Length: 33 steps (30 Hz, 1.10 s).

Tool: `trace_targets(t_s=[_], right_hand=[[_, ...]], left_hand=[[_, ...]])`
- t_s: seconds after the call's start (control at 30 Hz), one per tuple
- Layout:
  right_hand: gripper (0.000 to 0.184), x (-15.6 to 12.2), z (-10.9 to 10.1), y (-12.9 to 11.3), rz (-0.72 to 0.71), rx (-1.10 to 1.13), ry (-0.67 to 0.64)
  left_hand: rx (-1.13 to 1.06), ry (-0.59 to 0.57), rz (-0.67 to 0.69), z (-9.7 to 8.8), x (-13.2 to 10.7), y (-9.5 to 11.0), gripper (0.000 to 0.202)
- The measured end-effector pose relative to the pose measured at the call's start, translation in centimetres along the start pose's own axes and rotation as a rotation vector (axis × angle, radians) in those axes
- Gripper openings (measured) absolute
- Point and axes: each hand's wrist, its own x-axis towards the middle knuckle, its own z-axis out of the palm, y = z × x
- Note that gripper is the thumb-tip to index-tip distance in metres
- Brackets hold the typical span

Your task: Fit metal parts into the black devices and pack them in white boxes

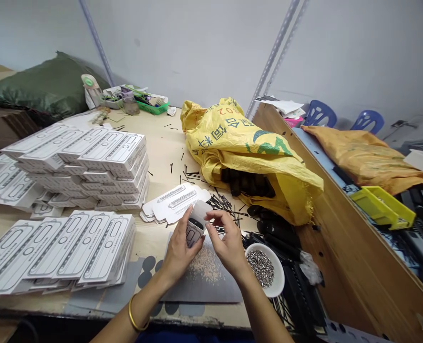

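Observation:
My left hand point(179, 250) is wrapped round a small white printed box point(192, 234), held tilted above the grey board. The box's end is open with its flap point(201, 209) raised, and a dark object point(197, 223) shows inside. At the right edge of that open end, the thumb and fingertips of my right hand point(227, 240) close in a pinch by the flap. Below the hands, many tiny pale pieces point(207, 267) lie scattered on the grey board point(182, 294). Flat unfolded cartons point(177, 200) lie just behind the box.
Stacked white boxes point(107, 152) and a nearer row point(104, 247) fill the left. A white bowl point(280, 276) of small metal parts stands right, beside black parts point(277, 233). Behind are loose black screws point(223, 202) and a yellow sack point(232, 138). A wooden partition point(357, 243) bounds the right.

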Motion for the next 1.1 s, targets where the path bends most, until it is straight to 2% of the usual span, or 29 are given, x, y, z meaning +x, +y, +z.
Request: trace_targets(t_s=[0.1,0.2,0.27,0.33,0.43,0.5,0.6,0.77,0.83,0.9,0.97,1.03,1.1], right_hand=[[0.031,0.3,0.5,0.7,0.111,0.075,0.053],[0.05,1.0,1.9,1.6,0.273,0.337,-0.026],[0.04,1.0,3.3,1.8,0.301,0.414,-0.019],[0.026,0.4,4.6,1.6,0.21,0.313,0.064],[0.021,-0.7,5.8,1.0,-0.021,0.143,0.11],[0.019,-1.1,5.9,0.7,-0.054,0.131,0.123],[0.019,-1.3,6.0,0.9,0.001,0.132,0.201],[0.022,-2.4,6.9,2.0,-0.257,0.031,0.177],[0.028,-3.0,6.8,2.2,-0.232,0.037,0.123],[0.037,-3.5,5.9,2.3,-0.122,0.096,0.065],[0.043,-3.8,4.4,2.5,0.034,0.189,0.051],[0.042,-4.2,2.5,3.0,0.181,0.252,0.11],[0.038,-4.5,0.7,3.8,0.266,0.269,0.196]], left_hand=[[0.005,0.01,-0.041,-0.2,0.0,0.3,0.062],[0.003,-0.074,-0.05,-0.5,0.1,0.5,0.041],[-0.016,-0.107,-0.04,-0.6,0.2,0.6,0.042],[-0.081,-0.098,-0.066,-0.7,0.3,0.5,0.061],[-0.195,-0.105,-0.156,-0.6,0.3,0.4,0.077],[-0.192,-0.099,-0.176,-0.5,0.1,0.4,0.075],[-0.149,-0.078,-0.154,-0.3,-0.2,0.2,0.077],[-0.192,-0.058,-0.14,-0.1,-0.2,-0.4,0.06],[-0.117,-0.064,-0.143,-0.3,0.1,0.1,0.061],[0.006,-0.104,-0.183,-1.3,0.5,1.3,0.062],[0.18,-0.13,-0.291,-3.7,1.0,2.8,0.065],[0.42,-0.053,-0.481,-7.5,1.6,3.7,0.076],[0.681,0.098,-0.614,-12.0,2.2,3.4,0.085]])
